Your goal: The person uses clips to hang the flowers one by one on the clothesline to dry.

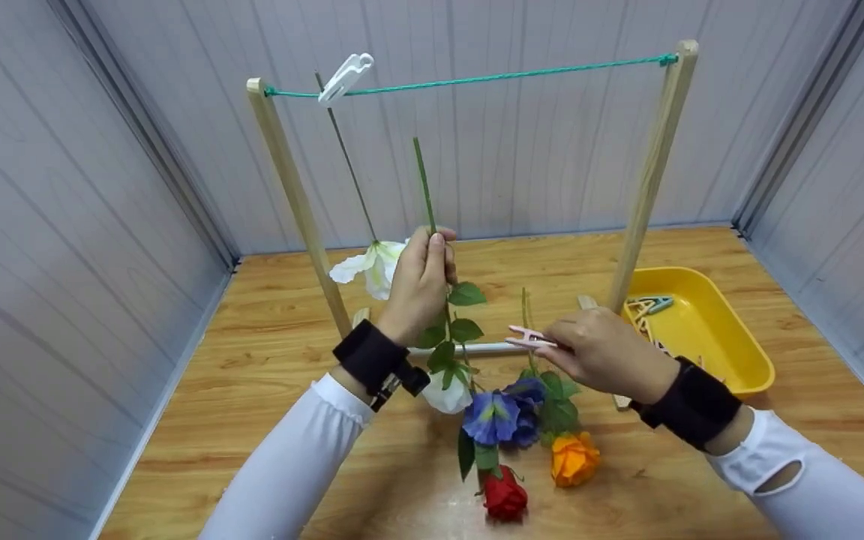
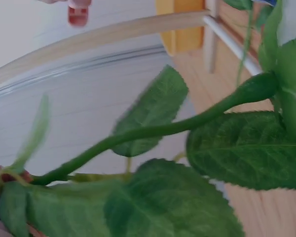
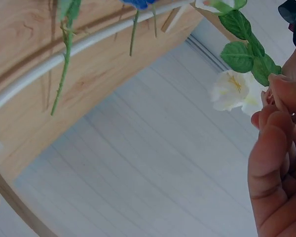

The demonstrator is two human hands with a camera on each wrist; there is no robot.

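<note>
The left hand (image 1: 421,289) is gripping a flower stem (image 1: 426,191) upright, fingers curled round it, at the frame's centre; the right hand (image 1: 604,352), at four o'clock of it, is pinching a pink clothespin (image 1: 528,337); a white clothespin (image 1: 345,76) is hanging on the green line (image 1: 507,75) at eleven o'clock.

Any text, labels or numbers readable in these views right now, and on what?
None: no word, number or sign can be read in any view.
The yellow tray, the white clothespin on the green line and the pink clothespin in the right hand show no print.
The black wristbands show no readable mark.
</note>
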